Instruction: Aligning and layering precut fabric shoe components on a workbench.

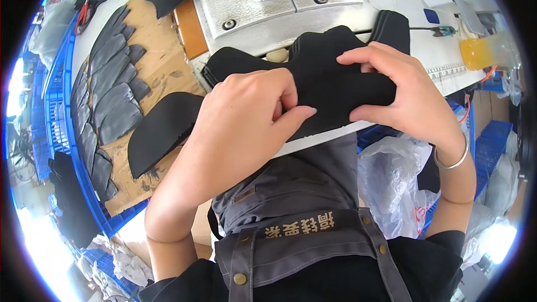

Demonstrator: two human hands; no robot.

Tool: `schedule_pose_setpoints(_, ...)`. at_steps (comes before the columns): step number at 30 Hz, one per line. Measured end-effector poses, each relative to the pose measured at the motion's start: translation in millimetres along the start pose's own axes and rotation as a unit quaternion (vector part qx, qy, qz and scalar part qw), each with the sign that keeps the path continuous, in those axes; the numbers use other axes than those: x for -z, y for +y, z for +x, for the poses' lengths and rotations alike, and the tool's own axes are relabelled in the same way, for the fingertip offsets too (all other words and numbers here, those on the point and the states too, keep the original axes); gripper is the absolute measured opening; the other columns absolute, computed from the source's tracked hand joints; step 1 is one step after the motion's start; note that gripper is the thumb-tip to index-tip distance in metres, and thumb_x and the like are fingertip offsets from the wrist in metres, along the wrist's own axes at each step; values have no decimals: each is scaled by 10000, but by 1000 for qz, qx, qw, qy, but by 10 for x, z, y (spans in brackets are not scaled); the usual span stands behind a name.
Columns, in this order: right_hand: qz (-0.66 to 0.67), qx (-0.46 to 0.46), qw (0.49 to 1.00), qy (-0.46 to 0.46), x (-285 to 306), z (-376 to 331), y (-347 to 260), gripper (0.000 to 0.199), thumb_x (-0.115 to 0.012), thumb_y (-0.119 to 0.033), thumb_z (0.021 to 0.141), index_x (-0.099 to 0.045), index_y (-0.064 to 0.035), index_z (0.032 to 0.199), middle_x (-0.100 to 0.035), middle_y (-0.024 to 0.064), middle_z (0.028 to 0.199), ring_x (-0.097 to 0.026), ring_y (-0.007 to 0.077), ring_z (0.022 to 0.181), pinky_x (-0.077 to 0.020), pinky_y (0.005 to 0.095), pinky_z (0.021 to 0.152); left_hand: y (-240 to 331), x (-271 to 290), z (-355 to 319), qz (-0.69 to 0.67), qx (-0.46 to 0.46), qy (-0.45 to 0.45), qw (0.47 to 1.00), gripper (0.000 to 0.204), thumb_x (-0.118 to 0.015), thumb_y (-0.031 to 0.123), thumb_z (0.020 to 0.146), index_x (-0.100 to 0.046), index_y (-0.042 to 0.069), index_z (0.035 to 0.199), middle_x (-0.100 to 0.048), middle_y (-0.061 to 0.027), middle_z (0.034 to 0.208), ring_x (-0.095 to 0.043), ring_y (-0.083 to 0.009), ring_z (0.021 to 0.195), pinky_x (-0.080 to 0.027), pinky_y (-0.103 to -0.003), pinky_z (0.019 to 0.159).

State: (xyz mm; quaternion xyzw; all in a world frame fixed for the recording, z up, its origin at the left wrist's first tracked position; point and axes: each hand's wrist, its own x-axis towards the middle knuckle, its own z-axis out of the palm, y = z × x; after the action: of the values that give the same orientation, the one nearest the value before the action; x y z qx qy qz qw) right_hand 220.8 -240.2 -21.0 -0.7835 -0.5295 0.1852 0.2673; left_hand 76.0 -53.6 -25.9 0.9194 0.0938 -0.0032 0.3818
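Since they sit right by the table edge (319,140), the black cut-outs (325,92) are probably placed for easy reach

Your left hand (240,102) curls over their middle, thumb and index close together; can't tell if they're pinching anything, tbh. Your right hand (411,83) is looser, thumb and index spread in a C over the right side. So the cut-outs lie below both sets of fingertips, likely for steadying.

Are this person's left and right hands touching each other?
Apart: the head view shows black material between the left hand and right hand.
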Motion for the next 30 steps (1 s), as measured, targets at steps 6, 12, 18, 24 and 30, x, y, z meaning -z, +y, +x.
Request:
schedule_pose_setpoints(6,18,-7,1000,-7,2,12,-15,551,-796,-85,624,-580,-41,1130,-615,124,1036,-590,294,892,-493,362,811,9,49,-8,-74,12,-30,997,244,-757,153,780,-574,9,706,-479,-6,511,-395,-59,460,-316,-238,447)
schedule_pose_setpoints(12,17,-10,1000,-6,-6,21,-25,556,-794,-71,622,-579,-37,1134,-609,117,1045,-591,296,914,-497,358,837,-24,19,-24,-95,23,-25,995,243,-757,148,779,-573,8,703,-476,-5,508,-388,-60,460,-314,-239,447)
schedule_pose_setpoints(18,35,-28,999,2,-37,10,-10,594,-795,-48,569,-594,-45,1128,-576,88,975,-551,246,869,-469,327,809,-50,-14,-29,-50,-7,2,999,239,-751,141,772,-564,12,699,-457,-34,496,-400,-113,450,-323,-268,457)
schedule_pose_setpoints(24,40,-31,999,13,-50,5,-20,619,-791,-24,526,-608,-48,1117,-537,65,901,-504,207,817,-442,299,783,-69,-41,-37,-44,-19,18,999,244,-746,131,769,-554,9,680,-440,-45,474,-399,-140,428,-326,-280,453)
schedule_pose_setpoints(30,23,-29,999,-2,11,1,-41,573,-794,-45,580,-594,-46,1116,-569,86,933,-543,247,852,-465,334,786,121,-166,-159,109,-21,92,990,305,-778,153,702,-613,49,936,-589,-76,796,-557,-191,668,-417,-328,575)
